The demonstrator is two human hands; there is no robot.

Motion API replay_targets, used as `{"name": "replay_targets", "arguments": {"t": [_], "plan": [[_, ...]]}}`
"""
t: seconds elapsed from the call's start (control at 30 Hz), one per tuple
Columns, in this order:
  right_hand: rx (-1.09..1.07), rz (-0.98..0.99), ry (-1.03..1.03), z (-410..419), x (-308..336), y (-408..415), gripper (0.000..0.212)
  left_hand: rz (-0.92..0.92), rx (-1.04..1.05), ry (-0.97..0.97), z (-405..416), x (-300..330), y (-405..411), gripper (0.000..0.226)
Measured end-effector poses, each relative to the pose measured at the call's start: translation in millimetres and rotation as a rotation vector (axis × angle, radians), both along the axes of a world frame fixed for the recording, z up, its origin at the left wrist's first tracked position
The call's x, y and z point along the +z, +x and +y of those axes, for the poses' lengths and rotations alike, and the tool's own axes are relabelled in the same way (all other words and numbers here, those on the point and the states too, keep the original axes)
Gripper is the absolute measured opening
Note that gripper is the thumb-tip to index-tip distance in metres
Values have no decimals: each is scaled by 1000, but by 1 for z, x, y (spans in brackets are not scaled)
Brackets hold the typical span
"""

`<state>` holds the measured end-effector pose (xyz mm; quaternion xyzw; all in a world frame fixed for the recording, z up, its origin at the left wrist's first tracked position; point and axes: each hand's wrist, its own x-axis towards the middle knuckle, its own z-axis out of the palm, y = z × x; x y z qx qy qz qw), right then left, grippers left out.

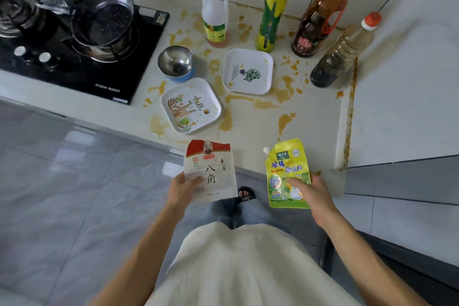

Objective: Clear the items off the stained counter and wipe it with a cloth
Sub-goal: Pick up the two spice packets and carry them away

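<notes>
In front of the counter's near edge, a person holds 2 packets in the air, seen from above. The left hand [185, 187] grips a red-and-white spice packet [211, 170], thumb across its front. The right hand [311, 192] grips a yellow spouted seasoning pouch [288, 174] the same way. Beyond them, the pale counter [320, 129] is blotched with brown-yellow stains [263, 104]. On it sit 2 square plates, an illustrated plate [190, 105] nearer and a leaf-print plate [248, 71] behind, plus a steel-lidded blue pot [176, 63]. 4 bottles stand along the back: a white bottle [214, 14], a green bottle [272, 13], a brown bottle [320, 17] and a dark sauce bottle [344, 51]. A black stove [104, 74] lies to the left.
</notes>
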<state>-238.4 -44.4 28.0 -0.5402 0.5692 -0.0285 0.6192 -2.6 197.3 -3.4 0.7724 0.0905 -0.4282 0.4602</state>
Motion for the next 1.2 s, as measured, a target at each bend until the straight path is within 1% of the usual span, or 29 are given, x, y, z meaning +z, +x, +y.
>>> {"name": "replay_targets", "arguments": {"t": [0.17, 0.4, 0.5, 0.6, 0.7, 0.8, 0.9, 1.0, 1.1, 1.2], "plan": [[263, 36, 29, -6, -9, 23, 18, 10, 208, 84, 37, -6, -22, 20], [685, 55, 40, 6, -14, 91, 22, 105, 684, 154, 119, -14, -96, 18], [835, 40, 40, 32, -11, 130, 22, 119, 853, 179, 157, -15, -136, 9], [970, 23, 30, 68, -10, 170, 22, 140, 999, 196, 188, -20, -170, 12], [1078, 11, 41, 114, -11, 206, 23, 166, 1147, 215, 218, -25, -196, 10], [1182, 11, 29, 162, -13, 237, 25, 199, 1272, 190, 248, -32, -213, 11], [1262, 31, -14, 207, -17, 262, 26, 230, 1349, 164, 278, -35, -216, 16], [1316, 61, -51, 245, -21, 282, 25, 236, 1414, 134, 310, -38, -200, 17], [1328, 100, -101, 268, -24, 299, 17, 219, 1438, 108, 340, -39, -170, 18], [1272, 168, -167, 278, -27, 314, 6, 189, 1449, 61, 369, -34, -127, 16]]}}
